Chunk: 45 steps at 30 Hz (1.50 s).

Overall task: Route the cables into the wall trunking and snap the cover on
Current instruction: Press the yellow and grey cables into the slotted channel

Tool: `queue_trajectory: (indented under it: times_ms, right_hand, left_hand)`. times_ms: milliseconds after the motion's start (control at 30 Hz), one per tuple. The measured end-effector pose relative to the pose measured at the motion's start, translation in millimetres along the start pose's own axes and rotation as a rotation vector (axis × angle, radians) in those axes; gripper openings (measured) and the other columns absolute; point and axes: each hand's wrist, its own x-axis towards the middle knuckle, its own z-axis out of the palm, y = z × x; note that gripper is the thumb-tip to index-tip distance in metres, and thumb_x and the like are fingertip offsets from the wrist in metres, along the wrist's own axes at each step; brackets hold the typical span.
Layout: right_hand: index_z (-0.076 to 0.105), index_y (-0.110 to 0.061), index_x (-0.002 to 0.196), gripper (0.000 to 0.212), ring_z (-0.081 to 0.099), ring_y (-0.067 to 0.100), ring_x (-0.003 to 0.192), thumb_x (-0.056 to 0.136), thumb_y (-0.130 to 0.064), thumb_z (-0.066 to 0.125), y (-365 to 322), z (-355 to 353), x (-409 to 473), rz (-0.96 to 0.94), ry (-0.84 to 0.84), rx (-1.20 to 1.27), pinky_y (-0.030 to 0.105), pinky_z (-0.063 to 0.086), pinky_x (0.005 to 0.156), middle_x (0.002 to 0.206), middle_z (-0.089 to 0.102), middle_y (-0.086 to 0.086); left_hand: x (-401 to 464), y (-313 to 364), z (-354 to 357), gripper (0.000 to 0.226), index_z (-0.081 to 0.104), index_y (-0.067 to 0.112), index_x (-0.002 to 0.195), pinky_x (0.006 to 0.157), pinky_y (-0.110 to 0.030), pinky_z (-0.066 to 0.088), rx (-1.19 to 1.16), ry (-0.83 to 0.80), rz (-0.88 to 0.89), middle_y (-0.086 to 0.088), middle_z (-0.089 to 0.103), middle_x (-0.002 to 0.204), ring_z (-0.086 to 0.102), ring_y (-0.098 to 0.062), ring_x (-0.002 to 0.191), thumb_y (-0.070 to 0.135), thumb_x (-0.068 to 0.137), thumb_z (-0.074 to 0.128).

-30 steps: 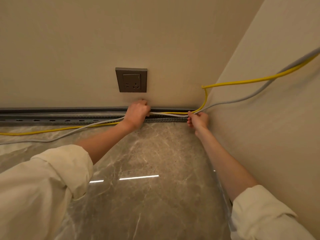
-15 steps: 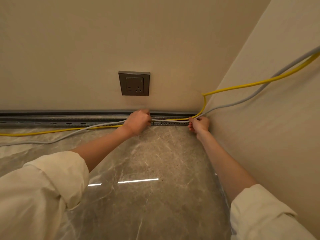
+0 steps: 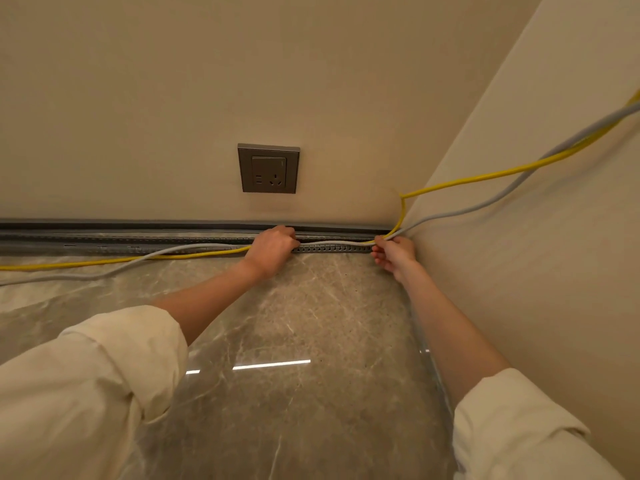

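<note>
1. Trunking [image 3: 145, 242]: grey slotted channel, long axis horizontal across the frame's middle, along the foot of the back wall [image 3: 242, 81]; it starts at the left edge and ends at the corner on the right. Open, no cover seen on it.
2. Yellow cable [image 3: 104, 260] and grey cable [image 3: 86, 276]: at lower left both lie loose on the marble floor [image 3: 294, 341], in front of the trunking, and run right towards the hands.
3. Left hand [image 3: 272, 245]: centre frame, just below the socket [image 3: 268, 168], fingers curled round both cables at the trunking's front edge.
4. Between the hands both cables lie level along the trunking top; whether they sit fully in the channel, cannot tell.
5. Right hand [image 3: 394, 252]: near the corner, fingertips pinching the cables together at the trunking's end.
6. Past the corner the cables rise diagonally along the right wall [image 3: 536, 271] to the upper right edge; the yellow one kinks sharply at the corner.
7. Open floor in the lower centre between the white sleeves [image 3: 86, 393]; right wall close to the right forearm.
</note>
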Motion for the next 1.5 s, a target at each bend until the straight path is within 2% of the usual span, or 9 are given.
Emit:
queue_trajectory:
  times_ms: [300,400,567,700,833,900,1200,1333,1500]
  right_hand:
    - [0.056,-0.014,0.071,0.022,0.048,-0.001,0.029,0.092,-0.009,0.059,12.2,-5.0,-3.6,-0.068,0.053,-0.128,0.013,0.041,0.033,0.063,0.055,0.005]
    - [0.061,-0.008,0.082,0.007,0.056,0.007,0.049,0.088,-0.009,0.065,21.3,-4.2,-10.4,-0.127,0.086,-0.145,0.013,0.042,0.035,0.069,0.057,0.007]
    - [0.063,-0.010,0.067,0.017,0.055,0.020,0.074,0.077,-0.013,0.077,36.9,-1.0,-23.8,-0.252,0.174,-0.258,0.024,0.042,0.059,0.068,0.060,0.003]
    - [0.075,-0.003,0.090,0.035,0.061,0.029,0.095,0.069,-0.030,0.083,41.2,-5.6,-38.1,-0.251,0.237,-0.456,0.040,0.050,0.087,0.093,0.071,0.015]
    - [0.072,-0.007,0.072,0.014,0.062,0.021,0.079,0.075,-0.020,0.078,49.8,-11.4,-56.1,-0.234,0.125,-0.316,0.027,0.049,0.064,0.081,0.070,0.010]
    - [0.060,-0.015,0.056,0.029,0.054,0.017,0.070,0.082,-0.019,0.072,57.0,-13.0,-61.5,-0.216,0.115,-0.276,0.024,0.038,0.051,0.065,0.060,0.003]
    - [0.069,-0.001,0.096,0.020,0.060,0.018,0.083,0.082,-0.014,0.072,73.3,-21.3,-70.9,-0.155,0.125,-0.151,0.026,0.042,0.071,0.088,0.065,0.007]
    - [0.070,-0.001,0.097,0.021,0.060,0.017,0.080,0.081,-0.013,0.073,74.2,-22.5,-70.6,-0.174,0.129,-0.163,0.024,0.041,0.069,0.085,0.065,0.006]
    - [0.070,-0.002,0.093,0.016,0.060,0.017,0.079,0.082,-0.014,0.071,74.7,-23.3,-70.1,-0.195,0.133,-0.191,0.024,0.041,0.068,0.084,0.065,0.005]
  left_hand:
    - [-13.1,14.2,-6.4,0.018,0.067,0.006,0.095,0.066,-0.038,0.046,0.134,0.007,-0.028,-0.010,0.063,0.097,0.057,-0.029,0.095,0.006,0.087,0.051]
    - [-22.8,14.4,-10.9,0.018,0.068,0.005,0.092,0.065,-0.038,0.045,0.134,0.018,-0.016,-0.011,0.064,0.094,0.059,-0.031,0.092,0.006,0.085,0.051]
    - [-44.3,11.3,-16.2,0.017,0.069,0.008,0.089,0.060,-0.033,0.041,0.169,-0.001,-0.015,-0.008,0.065,0.089,0.061,-0.029,0.084,0.009,0.083,0.054]
    - [-60.4,9.4,-15.8,0.019,0.070,0.008,0.091,0.063,-0.034,0.041,0.200,-0.006,0.002,-0.008,0.067,0.092,0.061,-0.030,0.087,0.012,0.084,0.052]
    - [-76.2,12.6,-16.9,0.018,0.071,0.012,0.090,0.064,-0.033,0.045,0.205,0.013,0.025,-0.006,0.068,0.090,0.062,-0.028,0.085,0.018,0.086,0.055]
    - [-82.3,13.9,-17.6,0.017,0.072,0.011,0.090,0.065,-0.033,0.045,0.194,0.018,0.023,-0.007,0.069,0.091,0.062,-0.029,0.086,0.017,0.086,0.056]
    - [-95.4,34.4,-23.0,0.015,0.070,0.004,0.074,0.060,-0.035,0.049,0.212,0.119,0.174,-0.013,0.069,0.077,0.062,-0.030,0.070,0.015,0.081,0.062]
    - [-84.8,51.2,-19.6,0.026,0.065,0.005,0.105,0.078,-0.040,0.053,0.107,0.217,0.278,-0.015,0.067,0.102,0.063,-0.032,0.091,0.021,0.085,0.063]
    - [-54.0,68.3,-2.9,0.051,0.043,0.011,0.134,0.101,-0.041,0.043,0.016,0.049,0.304,-0.014,0.052,0.134,0.050,-0.031,0.121,0.026,0.088,0.060]
